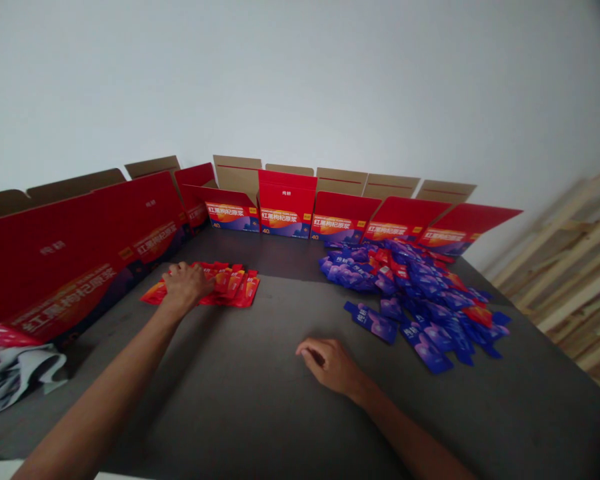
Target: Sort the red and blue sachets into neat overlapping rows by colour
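Observation:
My left hand [186, 283] lies over the left end of a row of overlapping red pouches [237, 288], its bent fingers closed on some of them; the thumb and undersides of the fingers are hidden. Near the middle of the dark table [260, 387], my right hand [333, 365] is loosely curled with the fingertips drawn in, and nothing shows in it. To its right spreads a heap of blue-purple pouches [425, 287], with a few red pouches [479, 315] mixed in. One blue pouch [373, 321] lies at the heap's near left edge.
Several red cartons [286, 207] with raised flaps stand along the white wall at the back. More large red cartons [80, 260] line the left side. A grey-and-white cloth [25, 373] lies at the left edge. Wooden slats [570, 260] stand beyond the table's right side.

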Demonstrator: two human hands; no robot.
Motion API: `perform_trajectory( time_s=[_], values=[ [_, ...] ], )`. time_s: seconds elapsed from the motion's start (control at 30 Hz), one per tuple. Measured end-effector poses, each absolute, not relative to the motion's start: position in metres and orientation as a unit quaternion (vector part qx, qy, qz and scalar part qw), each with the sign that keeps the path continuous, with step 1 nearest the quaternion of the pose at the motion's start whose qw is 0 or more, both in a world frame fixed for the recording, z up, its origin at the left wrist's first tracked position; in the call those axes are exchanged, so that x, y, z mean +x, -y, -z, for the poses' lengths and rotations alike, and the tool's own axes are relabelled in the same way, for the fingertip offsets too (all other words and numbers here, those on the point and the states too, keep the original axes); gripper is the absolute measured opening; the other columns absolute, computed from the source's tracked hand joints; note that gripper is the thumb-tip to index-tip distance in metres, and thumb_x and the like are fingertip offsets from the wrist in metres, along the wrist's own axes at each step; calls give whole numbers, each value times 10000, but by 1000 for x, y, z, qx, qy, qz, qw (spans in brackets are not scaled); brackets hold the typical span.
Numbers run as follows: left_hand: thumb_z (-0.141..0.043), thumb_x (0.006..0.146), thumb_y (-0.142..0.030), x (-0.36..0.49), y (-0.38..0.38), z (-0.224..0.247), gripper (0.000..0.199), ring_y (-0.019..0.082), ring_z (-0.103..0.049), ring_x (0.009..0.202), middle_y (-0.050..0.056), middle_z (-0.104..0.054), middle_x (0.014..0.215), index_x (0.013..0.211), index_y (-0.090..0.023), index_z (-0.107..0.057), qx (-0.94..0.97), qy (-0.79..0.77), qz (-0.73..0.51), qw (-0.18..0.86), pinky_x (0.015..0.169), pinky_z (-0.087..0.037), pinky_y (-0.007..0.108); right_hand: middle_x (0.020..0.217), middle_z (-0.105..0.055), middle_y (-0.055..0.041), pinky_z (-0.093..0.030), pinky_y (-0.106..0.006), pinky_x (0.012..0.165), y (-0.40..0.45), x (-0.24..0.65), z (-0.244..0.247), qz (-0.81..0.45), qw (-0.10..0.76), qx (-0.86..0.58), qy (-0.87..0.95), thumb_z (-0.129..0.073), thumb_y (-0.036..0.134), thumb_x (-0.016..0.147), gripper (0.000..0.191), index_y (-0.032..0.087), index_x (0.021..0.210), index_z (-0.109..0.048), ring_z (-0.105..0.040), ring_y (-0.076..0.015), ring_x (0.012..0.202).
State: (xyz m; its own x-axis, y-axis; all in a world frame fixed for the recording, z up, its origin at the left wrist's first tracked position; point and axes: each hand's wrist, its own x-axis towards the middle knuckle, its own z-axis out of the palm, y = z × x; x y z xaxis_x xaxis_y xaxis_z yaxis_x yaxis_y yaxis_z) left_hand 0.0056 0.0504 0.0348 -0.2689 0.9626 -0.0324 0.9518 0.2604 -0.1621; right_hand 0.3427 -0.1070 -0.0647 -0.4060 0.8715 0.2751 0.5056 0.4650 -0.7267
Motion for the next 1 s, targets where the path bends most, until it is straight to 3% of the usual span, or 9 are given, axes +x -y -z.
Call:
perform_trajectory(
  time_s=[0.4, 0.63, 0.77, 1.0],
  values=[
    [-570, 874, -576, 12, -46, -43, 665, 483, -522, 1258, 321, -589, 1341, 1267, -47, -660, -603, 794, -66, 39, 959, -440, 539, 820, -736, 0, -461, -223, 675, 107, 342, 64, -279, 331, -430, 792, -542, 180, 950, 208, 219, 998, -741, -647, -127, 687],
    [-460, 953, -491, 27, -27, -46, 587, 462, -528, 1228, 305, -589, 1310, 1287, -42, -637, -636, 765, -30, 95, 995, -400, 561, 786, -723, 3, -454, -225, 655, 107, 343, 66, -273, 326, -433, 795, -541, 186, 946, 209, 224, 992, -741, -636, -129, 663],
    [-395, 992, -392, 62, 5, -30, 515, 421, -530, 1206, 254, -599, 1291, 1359, -89, -591, -732, 665, 42, 139, 999, -388, 547, 801, -730, 0, -464, -228, 667, 107, 343, 66, -271, 331, -432, 794, -536, 188, 946, 210, 227, 988, -738, -647, -133, 678],
    [-478, 969, -217, 129, 78, 33, 350, 314, -544, 1185, 141, -617, 1267, 1298, -200, -598, -898, 428, 85, 54, 1023, -415, 491, 850, -745, -8, -479, -229, 709, 107, 343, 66, -273, 335, -425, 795, -524, 185, 957, 205, 232, 979, -722, -674, -141, 742]
  ],
)
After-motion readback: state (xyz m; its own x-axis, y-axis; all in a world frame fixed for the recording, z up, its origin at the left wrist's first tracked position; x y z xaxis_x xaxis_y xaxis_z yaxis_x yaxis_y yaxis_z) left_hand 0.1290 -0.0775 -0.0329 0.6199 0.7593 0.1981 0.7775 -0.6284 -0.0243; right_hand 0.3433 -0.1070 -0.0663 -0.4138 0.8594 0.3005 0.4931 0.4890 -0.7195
